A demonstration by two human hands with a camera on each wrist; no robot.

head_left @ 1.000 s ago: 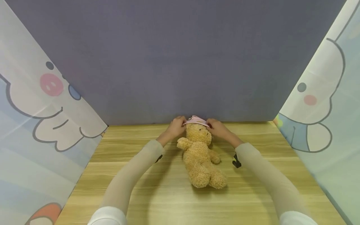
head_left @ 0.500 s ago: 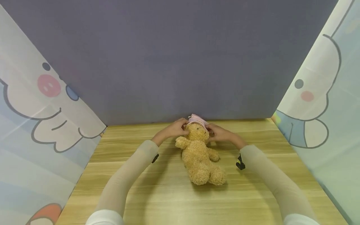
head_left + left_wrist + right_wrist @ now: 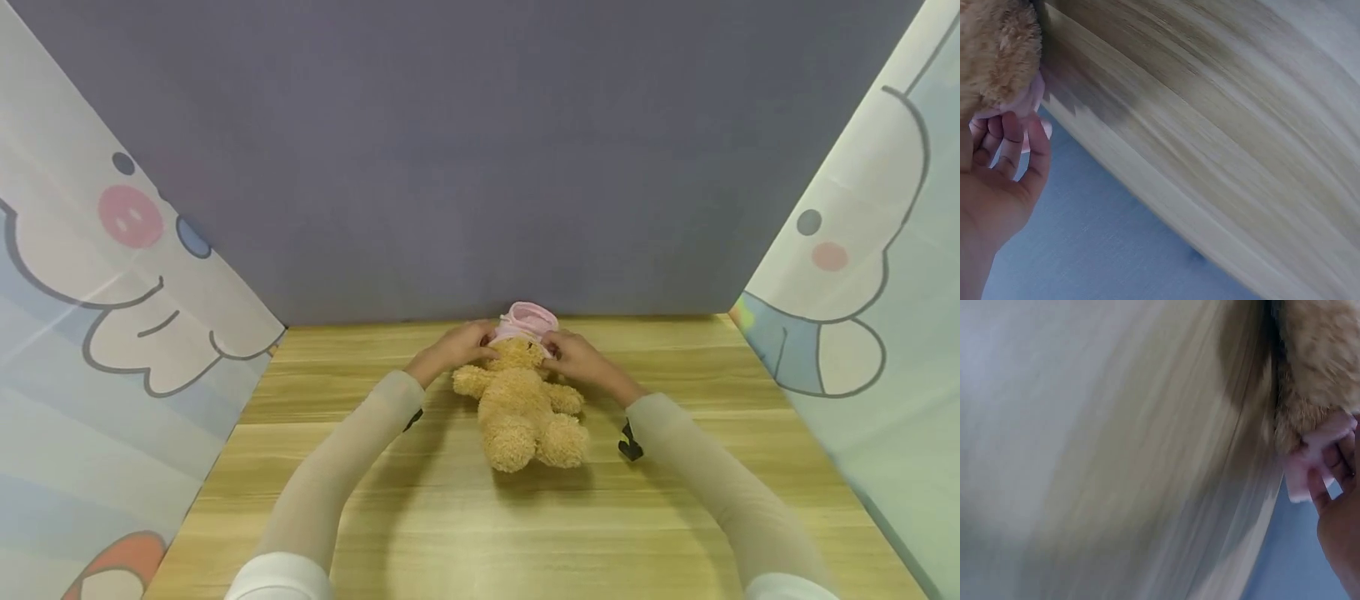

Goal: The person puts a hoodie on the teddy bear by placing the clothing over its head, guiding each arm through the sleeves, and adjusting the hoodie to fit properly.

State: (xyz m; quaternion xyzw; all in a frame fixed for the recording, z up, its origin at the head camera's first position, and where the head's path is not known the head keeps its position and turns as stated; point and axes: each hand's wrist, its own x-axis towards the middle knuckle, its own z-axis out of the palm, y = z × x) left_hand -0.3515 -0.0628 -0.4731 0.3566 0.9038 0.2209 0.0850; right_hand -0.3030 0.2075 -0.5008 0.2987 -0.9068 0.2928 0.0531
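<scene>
A light-brown teddy bear (image 3: 517, 408) lies along the wooden table, legs toward me. On its head sits a pink hat (image 3: 531, 318), whose rounded top shows beyond the hands. My left hand (image 3: 461, 346) grips the hat's edge at the left of the head, thumb on the near side. From the opposite side my right hand (image 3: 581, 360) pinches the hat's edge next to the bear's face. Curled fingers meet the hat's cloth (image 3: 1029, 97) in the left wrist view. The right wrist view has the hat (image 3: 1300, 475) between fingers and thumb, partly cut off by the frame.
The wooden table (image 3: 450, 533) ends at a grey-blue panel (image 3: 480, 167) just behind the hat. Cartoon-printed curtains, one on the left (image 3: 60, 350) and one on the right (image 3: 900, 317), flank the table.
The bear has shifted slightly left and toward the back panel, and now lies straighter. The hat has tipped so its round top shows. Both hands have slid a little lower around the head.
</scene>
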